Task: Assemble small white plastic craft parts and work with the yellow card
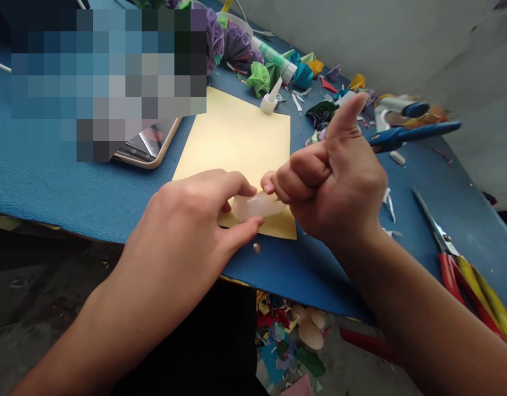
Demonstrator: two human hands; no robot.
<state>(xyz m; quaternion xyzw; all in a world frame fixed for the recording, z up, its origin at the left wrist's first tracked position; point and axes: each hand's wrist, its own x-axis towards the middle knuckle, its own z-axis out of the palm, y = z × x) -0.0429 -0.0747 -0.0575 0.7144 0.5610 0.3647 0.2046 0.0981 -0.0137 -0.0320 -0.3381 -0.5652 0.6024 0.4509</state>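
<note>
My left hand (191,214) is closed around a small translucent white bottle (255,207), thumb on the near side and fingers on the far side. The bottle lies tilted over a sheet of yellow paper (240,137). At the bottle's right end is my right hand (336,176), its fingers curled and its thumb raised. One fingertip touches or nearly touches the bottle. What those fingers hold, if anything, is hidden. A white nozzle cap (270,100) stands on the paper's far edge. Behind my right hand extends a blue-handled tool (414,135); whether the hand touches it is unclear.
Scissors (447,247) with red and yellow handles lie at the right. A phone (150,143) rests on the left, beside a blurred-out area. At the back are a glue stick (276,59), folded paper flowers (236,44) and scraps. More paper scraps (278,346) lie below the table edge.
</note>
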